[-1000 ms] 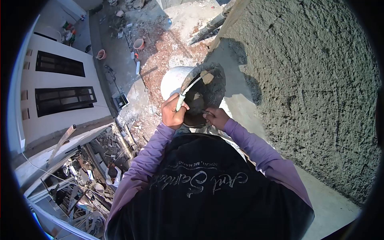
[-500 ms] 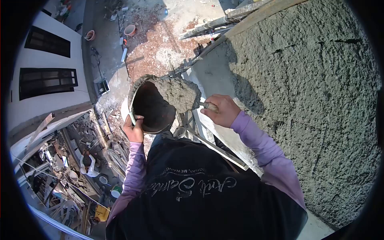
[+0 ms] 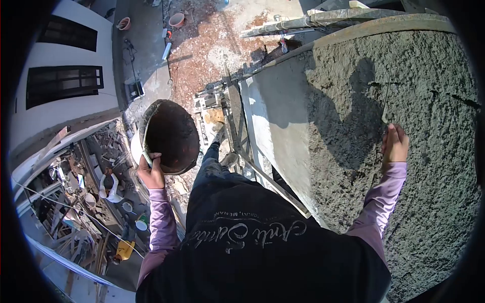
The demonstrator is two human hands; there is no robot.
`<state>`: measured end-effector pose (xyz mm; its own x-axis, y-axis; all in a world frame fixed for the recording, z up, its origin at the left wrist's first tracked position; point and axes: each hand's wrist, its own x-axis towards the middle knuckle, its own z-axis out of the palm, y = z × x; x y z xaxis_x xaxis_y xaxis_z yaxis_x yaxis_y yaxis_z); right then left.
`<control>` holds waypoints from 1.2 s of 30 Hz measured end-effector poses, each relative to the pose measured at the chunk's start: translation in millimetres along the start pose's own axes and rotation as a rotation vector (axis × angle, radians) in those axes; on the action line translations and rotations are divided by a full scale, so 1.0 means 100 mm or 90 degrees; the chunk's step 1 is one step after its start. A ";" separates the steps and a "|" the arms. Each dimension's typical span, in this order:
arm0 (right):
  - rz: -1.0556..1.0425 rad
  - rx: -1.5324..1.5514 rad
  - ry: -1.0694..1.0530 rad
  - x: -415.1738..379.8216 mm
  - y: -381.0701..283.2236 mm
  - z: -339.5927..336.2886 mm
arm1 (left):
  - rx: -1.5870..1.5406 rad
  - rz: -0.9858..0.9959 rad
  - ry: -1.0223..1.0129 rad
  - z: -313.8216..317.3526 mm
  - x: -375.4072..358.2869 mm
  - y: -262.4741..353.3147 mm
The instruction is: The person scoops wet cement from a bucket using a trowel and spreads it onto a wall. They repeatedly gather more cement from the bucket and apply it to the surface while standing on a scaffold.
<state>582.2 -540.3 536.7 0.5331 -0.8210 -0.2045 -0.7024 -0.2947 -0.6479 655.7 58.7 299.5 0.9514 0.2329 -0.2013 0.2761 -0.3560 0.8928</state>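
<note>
My left hand (image 3: 150, 174) grips the rim of a dark, mortar-stained bucket (image 3: 169, 135), held out to my left at chest height with its mouth tilted toward me. My right hand (image 3: 394, 144) is stretched out to the rough grey plastered wall (image 3: 404, 76) and holds a trowel (image 3: 385, 103) edge-on against the wet mortar. The trowel blade shows only as a thin dark line above my fingers. Both arms wear purple sleeves.
I stand high up on scaffolding (image 3: 237, 141) beside the wall. Far below lie a rubble-strewn yard (image 3: 202, 45), a white building with dark windows (image 3: 60, 81), and a person in a white shirt (image 3: 108, 189) among timber and buckets.
My right hand swung the loaded trowel from the bucket out to the wall on the right; the mortar heap is gone from it. The bucket shifted slightly left and down.
</note>
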 end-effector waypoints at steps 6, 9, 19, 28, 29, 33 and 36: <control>-0.027 -0.265 -0.058 -1.02 1.01 -0.26 | 0.068 0.070 -0.140 0.62 -0.08 0.29; -0.062 -0.254 -0.135 -1.37 1.08 0.22 | 0.048 0.153 -0.147 0.81 -0.22 0.68; -0.109 -0.062 -0.133 -2.16 2.16 0.78 | -0.028 0.208 -0.336 1.44 -0.42 1.66; -0.348 -0.310 -0.196 -1.84 1.36 1.09 | 0.056 0.513 -0.417 1.79 -1.21 1.96; -0.411 -0.328 -0.120 -1.65 1.29 1.33 | 0.081 0.539 -0.410 1.72 -1.26 1.99; -0.511 -0.411 -0.198 -1.70 1.18 1.77 | -0.003 0.535 -0.358 1.50 -1.30 2.10; -0.685 -0.422 -0.243 -1.88 1.60 1.98 | -0.023 0.513 -0.316 1.35 -1.27 2.01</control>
<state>463.2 -336.3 326.3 0.9883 0.1294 -0.0802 0.1156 -0.9807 -0.1578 608.8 -165.0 450.0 0.8049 -0.4860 0.3404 -0.4860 -0.2109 0.8481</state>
